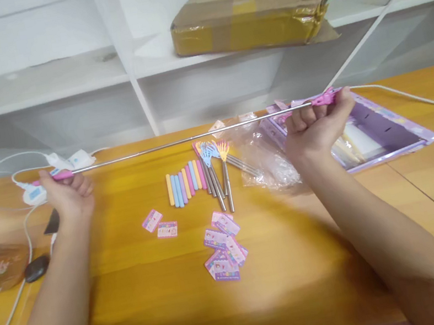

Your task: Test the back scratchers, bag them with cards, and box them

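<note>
Left grip (pixel 69 194) is clamped on the pink handle (pixel 60 176), right grip (pixel 315 125) on the pink head (pixel 326 96), of one scratcher (pixel 235 125), apparently fully drawn out over the bench (pixel 149 303); other scratchers (pixel 227 183) lie short toward its back edge, beside loose handles (pixel 186 183), unfitted

The left forearm (pixel 60 285) and right forearm (pixel 383 223), both bare, reach forward from the lower corners, set wide apart. The left hand (pixel 67 195) is clenched, fingers curled and thumb outermost; the right hand (pixel 318 125), slightly higher in view, is curled likewise, thumb outermost
</note>
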`<action>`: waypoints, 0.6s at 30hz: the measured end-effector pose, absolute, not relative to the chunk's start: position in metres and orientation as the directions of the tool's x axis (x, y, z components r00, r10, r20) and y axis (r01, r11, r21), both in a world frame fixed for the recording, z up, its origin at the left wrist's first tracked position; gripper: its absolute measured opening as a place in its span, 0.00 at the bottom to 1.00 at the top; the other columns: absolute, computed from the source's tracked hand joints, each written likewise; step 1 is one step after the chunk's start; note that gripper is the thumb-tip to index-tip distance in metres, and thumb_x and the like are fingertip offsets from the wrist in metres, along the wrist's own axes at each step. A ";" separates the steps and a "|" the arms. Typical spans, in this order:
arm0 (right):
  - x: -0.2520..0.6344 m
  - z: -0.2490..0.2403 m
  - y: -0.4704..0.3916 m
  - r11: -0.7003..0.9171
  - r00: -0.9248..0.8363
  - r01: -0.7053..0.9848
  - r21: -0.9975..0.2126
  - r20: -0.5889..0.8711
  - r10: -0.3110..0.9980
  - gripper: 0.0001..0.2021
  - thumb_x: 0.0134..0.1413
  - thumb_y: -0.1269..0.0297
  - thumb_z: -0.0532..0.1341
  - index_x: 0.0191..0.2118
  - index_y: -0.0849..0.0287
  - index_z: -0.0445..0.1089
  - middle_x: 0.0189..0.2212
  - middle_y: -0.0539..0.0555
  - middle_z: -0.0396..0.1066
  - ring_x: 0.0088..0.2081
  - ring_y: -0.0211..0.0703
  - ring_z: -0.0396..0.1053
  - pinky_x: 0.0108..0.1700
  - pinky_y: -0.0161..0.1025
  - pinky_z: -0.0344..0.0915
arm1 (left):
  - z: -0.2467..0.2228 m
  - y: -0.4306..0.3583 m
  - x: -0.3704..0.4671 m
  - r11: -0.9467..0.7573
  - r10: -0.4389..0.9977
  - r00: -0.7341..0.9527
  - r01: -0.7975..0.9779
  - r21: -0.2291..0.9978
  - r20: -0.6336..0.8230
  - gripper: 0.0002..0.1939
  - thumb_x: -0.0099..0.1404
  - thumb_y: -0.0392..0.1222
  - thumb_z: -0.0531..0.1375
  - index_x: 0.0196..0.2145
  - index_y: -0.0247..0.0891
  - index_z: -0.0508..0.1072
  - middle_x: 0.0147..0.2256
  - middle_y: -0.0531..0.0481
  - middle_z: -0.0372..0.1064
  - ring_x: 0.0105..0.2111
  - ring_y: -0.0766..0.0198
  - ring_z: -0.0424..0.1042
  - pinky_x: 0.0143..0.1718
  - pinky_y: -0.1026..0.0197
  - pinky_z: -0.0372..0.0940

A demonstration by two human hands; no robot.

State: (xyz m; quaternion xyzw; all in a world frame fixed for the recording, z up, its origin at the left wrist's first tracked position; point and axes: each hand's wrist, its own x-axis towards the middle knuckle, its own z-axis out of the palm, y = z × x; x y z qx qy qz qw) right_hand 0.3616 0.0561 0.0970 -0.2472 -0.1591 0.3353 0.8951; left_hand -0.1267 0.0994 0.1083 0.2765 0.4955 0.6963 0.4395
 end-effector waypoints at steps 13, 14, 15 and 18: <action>0.375 0.078 0.064 0.538 0.670 -0.593 -0.599 0.003 0.743 0.24 0.72 0.54 0.52 0.26 0.52 0.40 0.21 0.40 0.35 0.18 0.32 0.38 0.19 0.34 0.39 | 0.093 0.104 -0.129 -0.362 0.812 -0.569 -0.312 0.878 0.132 0.26 0.84 0.55 0.41 0.27 0.43 0.45 0.19 0.62 0.34 0.20 0.67 0.31 0.23 0.61 0.32; 0.375 0.079 0.064 0.543 0.672 -0.594 -0.593 0.004 0.740 0.23 0.72 0.55 0.52 0.26 0.52 0.41 0.21 0.40 0.35 0.18 0.32 0.38 0.18 0.34 0.39 | 0.093 0.102 -0.126 -0.386 0.810 -0.568 -0.325 0.863 0.148 0.25 0.84 0.55 0.41 0.27 0.43 0.46 0.19 0.62 0.35 0.19 0.67 0.32 0.23 0.61 0.32; 0.375 0.080 0.063 0.550 0.675 -0.592 -0.589 0.009 0.737 0.23 0.72 0.55 0.52 0.26 0.52 0.41 0.21 0.40 0.36 0.18 0.31 0.38 0.18 0.34 0.39 | 0.092 0.100 -0.120 -0.397 0.810 -0.566 -0.342 0.852 0.150 0.25 0.84 0.54 0.41 0.28 0.43 0.46 0.19 0.62 0.37 0.19 0.67 0.33 0.23 0.61 0.33; 0.367 0.082 0.060 0.557 0.666 -0.584 -0.590 0.044 0.745 0.24 0.70 0.55 0.54 0.26 0.53 0.41 0.20 0.40 0.36 0.18 0.32 0.38 0.19 0.34 0.40 | 0.090 0.089 -0.096 -0.378 0.836 -0.535 -0.398 0.836 0.123 0.24 0.84 0.52 0.41 0.27 0.43 0.46 0.19 0.62 0.37 0.18 0.68 0.34 0.23 0.60 0.33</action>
